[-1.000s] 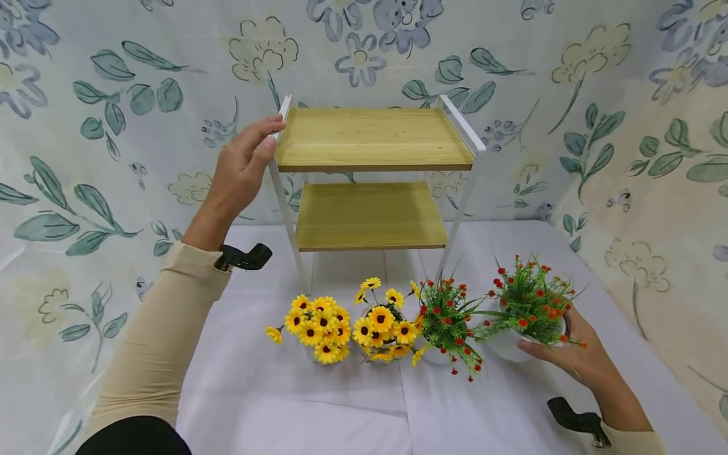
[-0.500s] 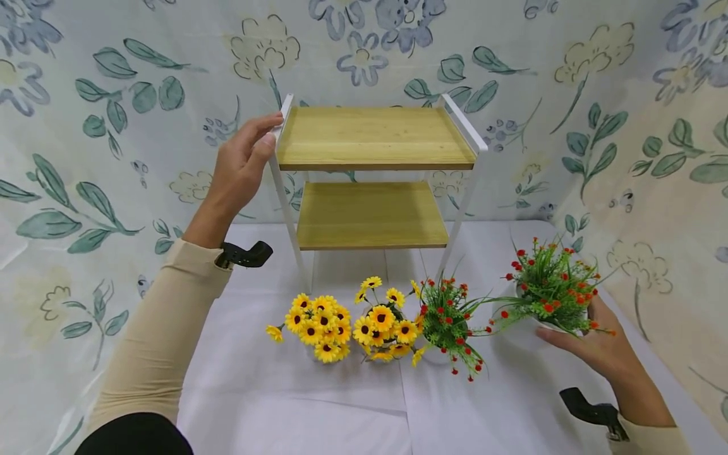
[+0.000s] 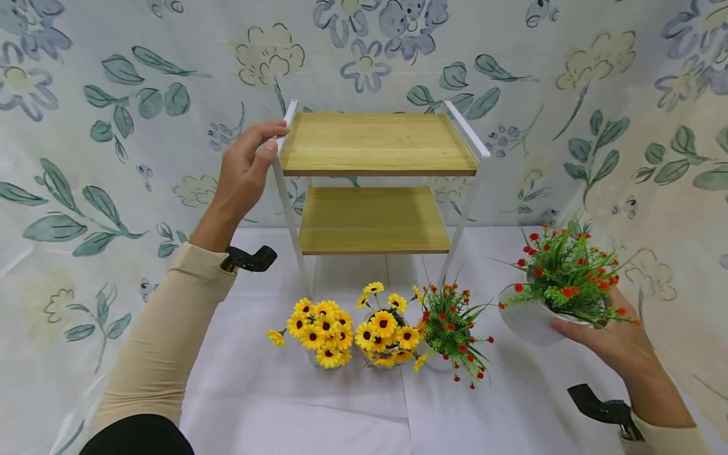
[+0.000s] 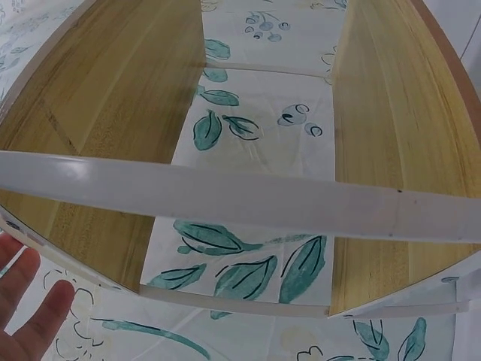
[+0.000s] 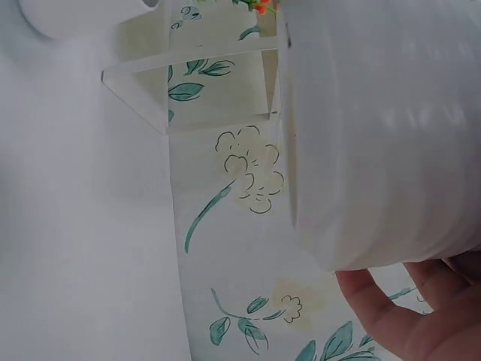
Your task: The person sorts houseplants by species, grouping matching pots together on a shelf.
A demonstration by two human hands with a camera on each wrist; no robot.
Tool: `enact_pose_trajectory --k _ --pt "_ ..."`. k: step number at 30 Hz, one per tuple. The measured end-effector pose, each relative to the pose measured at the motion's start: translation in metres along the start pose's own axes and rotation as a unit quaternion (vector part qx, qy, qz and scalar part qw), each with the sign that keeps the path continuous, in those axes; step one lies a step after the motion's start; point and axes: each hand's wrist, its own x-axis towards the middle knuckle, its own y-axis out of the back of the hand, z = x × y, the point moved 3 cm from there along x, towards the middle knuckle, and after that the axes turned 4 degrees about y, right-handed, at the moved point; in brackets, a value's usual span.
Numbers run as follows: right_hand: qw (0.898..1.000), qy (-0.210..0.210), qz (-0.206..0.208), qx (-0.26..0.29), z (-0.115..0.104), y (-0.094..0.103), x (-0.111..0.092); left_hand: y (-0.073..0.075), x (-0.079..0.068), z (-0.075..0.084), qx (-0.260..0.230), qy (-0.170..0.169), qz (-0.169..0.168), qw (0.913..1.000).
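Observation:
In the head view a two-tier shelf (image 3: 378, 144) with wooden boards and a white frame stands at the back. My left hand (image 3: 244, 165) rests its fingertips on the top-left rail; in the left wrist view, the thumb (image 4: 56, 308) shows apart from the fingers. On the right, my right hand (image 3: 628, 335) holds a white flowerpot (image 3: 526, 319) with red flowers, tilted, above the cloth. The right wrist view shows the pot's side (image 5: 391, 135) close up, fingers (image 5: 376, 301) against it. Leaves hide some fingertips.
Along the front of the shelf stand two pots of yellow flowers (image 3: 327, 328) (image 3: 383, 325) and another pot of red flowers (image 3: 452, 322). White cloth (image 3: 296, 417) covers the surface. Floral fabric (image 3: 352, 63) hangs behind and at the sides.
My right hand has lifted the flowerpot from beside the other red-flowered pot and moved right, tilting it so its side shows. My left hand stays at the shelf rail.

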Motion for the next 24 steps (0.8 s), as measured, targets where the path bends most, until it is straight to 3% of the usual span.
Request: enact_pose_trajectory --k 7,11,15,18,21,24 --pt "0.997 0.043 0.019 0.059 -0.018 0.002 0.011 -0.002 0.003 -0.011 -0.006 -0.005 0.002 1.0000" --pt "0.992 0.039 0.020 0.119 -0.031 0.003 0.019 -0.001 0.006 -0.025 0.008 -0.011 0.008 0.9999" --pt "0.997 0.017 0.025 0.072 -0.043 0.008 0.023 -0.001 0.010 -0.041 0.013 -0.017 0.009 0.9997" --pt "0.995 0.029 0.035 0.085 -0.056 0.010 0.027 -0.001 0.010 -0.042 0.011 -0.019 0.006 0.9997" --pt "0.986 0.057 0.030 0.154 -0.072 0.009 0.032 -0.001 0.009 -0.040 0.014 -0.015 0.008 0.9998" --pt "0.969 0.089 0.021 0.229 -0.090 0.009 0.039 -0.001 0.007 -0.030 0.015 -0.009 0.006 0.9998"
